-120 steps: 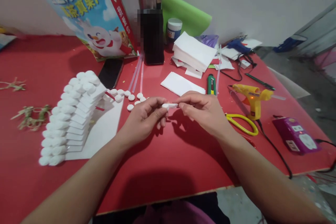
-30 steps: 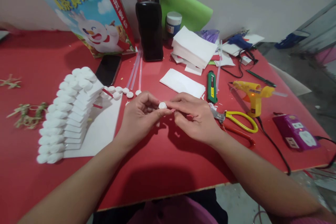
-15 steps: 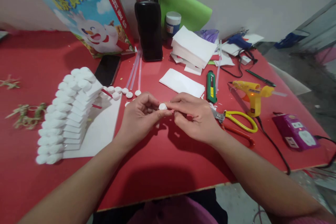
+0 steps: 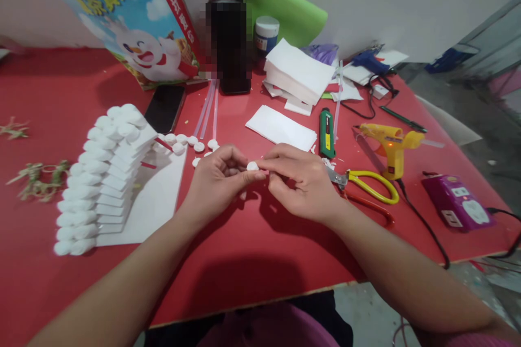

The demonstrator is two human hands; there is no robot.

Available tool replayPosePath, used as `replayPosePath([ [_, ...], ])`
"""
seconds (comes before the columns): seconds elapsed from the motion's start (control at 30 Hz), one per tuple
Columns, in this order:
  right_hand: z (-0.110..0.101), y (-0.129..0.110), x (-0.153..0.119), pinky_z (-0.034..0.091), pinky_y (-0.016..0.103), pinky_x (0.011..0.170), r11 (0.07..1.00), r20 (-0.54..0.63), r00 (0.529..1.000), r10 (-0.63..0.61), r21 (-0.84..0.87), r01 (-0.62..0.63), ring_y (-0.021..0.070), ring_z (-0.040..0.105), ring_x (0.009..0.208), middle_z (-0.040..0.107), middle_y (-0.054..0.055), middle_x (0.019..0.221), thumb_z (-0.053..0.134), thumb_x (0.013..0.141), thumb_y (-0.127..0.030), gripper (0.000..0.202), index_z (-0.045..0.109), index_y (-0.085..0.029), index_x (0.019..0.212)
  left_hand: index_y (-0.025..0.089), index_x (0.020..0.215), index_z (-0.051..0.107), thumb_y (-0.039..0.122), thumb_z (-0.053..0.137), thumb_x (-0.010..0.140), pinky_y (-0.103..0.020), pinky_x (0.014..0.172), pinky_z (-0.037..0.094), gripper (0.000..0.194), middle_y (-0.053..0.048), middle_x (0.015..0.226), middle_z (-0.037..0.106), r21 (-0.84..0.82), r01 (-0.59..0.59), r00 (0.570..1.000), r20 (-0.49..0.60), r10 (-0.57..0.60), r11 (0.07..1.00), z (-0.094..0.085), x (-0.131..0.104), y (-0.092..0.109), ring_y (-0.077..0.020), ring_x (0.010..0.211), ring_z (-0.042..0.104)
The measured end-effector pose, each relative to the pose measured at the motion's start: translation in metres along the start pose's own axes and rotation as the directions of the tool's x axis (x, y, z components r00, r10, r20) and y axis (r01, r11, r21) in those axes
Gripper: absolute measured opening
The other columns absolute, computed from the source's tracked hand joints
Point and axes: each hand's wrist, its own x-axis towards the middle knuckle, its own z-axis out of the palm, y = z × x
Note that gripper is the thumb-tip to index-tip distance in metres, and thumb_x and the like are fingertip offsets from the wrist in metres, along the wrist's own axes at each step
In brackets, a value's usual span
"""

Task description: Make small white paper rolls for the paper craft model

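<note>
A small white round piece (image 4: 252, 166) is pinched between both hands above the red table. My left hand (image 4: 217, 184) holds it with thumb and fingers from the left. My right hand (image 4: 299, 181) is closed in, its index finger pressing the piece's right side. Left of my hands stands a curved white model (image 4: 116, 184), with stepped white blocks and rows of round white pieces, on a white base sheet (image 4: 160, 206). Several loose white round pieces (image 4: 199, 147) lie between the model and my left hand.
Right of my hands lie pliers (image 4: 370, 181), a green utility knife (image 4: 326, 133), a yellow glue gun (image 4: 385, 143) and a purple power box (image 4: 459, 203) with cords. Folded white paper (image 4: 280, 127), glue sticks (image 4: 209, 108) and a phone (image 4: 165, 108) lie farther back.
Both hands keep nearly the same place and hold. The white round piece looks slightly tipped between the fingers. The whole view has shifted a little.
</note>
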Motion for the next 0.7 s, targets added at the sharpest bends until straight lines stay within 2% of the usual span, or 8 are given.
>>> replayPosePath([
  [0.2,0.003,-0.001,-0.002,0.052,0.033,0.07,0.998,0.079,0.995,0.056,-0.046,-0.052,0.0184,0.064,0.079,0.069,0.007,0.09,0.054,0.084,-0.007,0.023,0.072,-0.02,0.088,0.021,0.087,0.059,0.027,0.087,0.078,-0.022,0.04,0.051,0.03,0.006,0.055,0.063,0.028,0.003,0.999,0.038,-0.004,1.0,0.0,0.0,-0.001,-0.0126,0.041,0.059],
  [0.33,0.004,-0.003,-0.002,0.049,0.032,0.066,0.997,0.095,0.993,0.073,-0.043,-0.069,0.0183,0.062,0.076,0.066,0.008,0.09,0.053,0.084,-0.006,0.025,0.073,-0.017,0.095,0.022,0.091,0.056,0.026,0.081,0.083,-0.023,0.041,0.051,0.027,0.005,0.054,0.064,0.064,-0.007,0.998,0.057,0.003,0.998,0.0,0.0,-0.003,-0.0145,0.042,0.063],
  [0.47,0.005,-0.005,-0.004,0.052,0.034,0.072,0.989,0.125,0.987,0.103,-0.118,-0.088,0.0211,0.064,0.083,0.067,0.01,0.093,0.053,0.086,-0.008,0.027,0.075,-0.015,0.099,0.022,0.089,0.056,0.026,0.082,0.083,-0.022,0.04,0.05,0.027,0.005,0.053,0.064,0.082,-0.014,0.998,0.065,0.009,0.997,0.0,0.001,-0.007,-0.0151,0.042,0.063],
  [0.57,0.004,-0.007,-0.004,0.051,0.032,0.068,0.991,0.103,0.988,0.117,-0.083,-0.108,0.0192,0.063,0.079,0.067,0.01,0.094,0.052,0.087,-0.008,0.034,0.075,-0.013,0.112,0.022,0.091,0.057,0.025,0.082,0.082,-0.022,0.04,0.051,0.026,0.007,0.053,0.062,0.052,-0.058,0.998,0.023,0.057,0.997,-0.001,0.001,-0.007,-0.0137,0.041,0.061],
  [0.7,-0.001,-0.01,-0.002,0.049,0.029,0.064,0.995,0.051,0.993,0.102,0.006,-0.103,0.0145,0.059,0.071,0.065,0.004,0.085,0.054,0.091,-0.009,0.03,0.077,-0.017,0.108,0.022,0.093,0.056,0.021,0.08,0.083,-0.023,0.041,0.055,0.026,0.006,0.058,0.067,-0.042,-0.075,0.995,0.058,0.078,0.996,-0.002,0.001,-0.003,-0.0141,0.044,0.065],
])
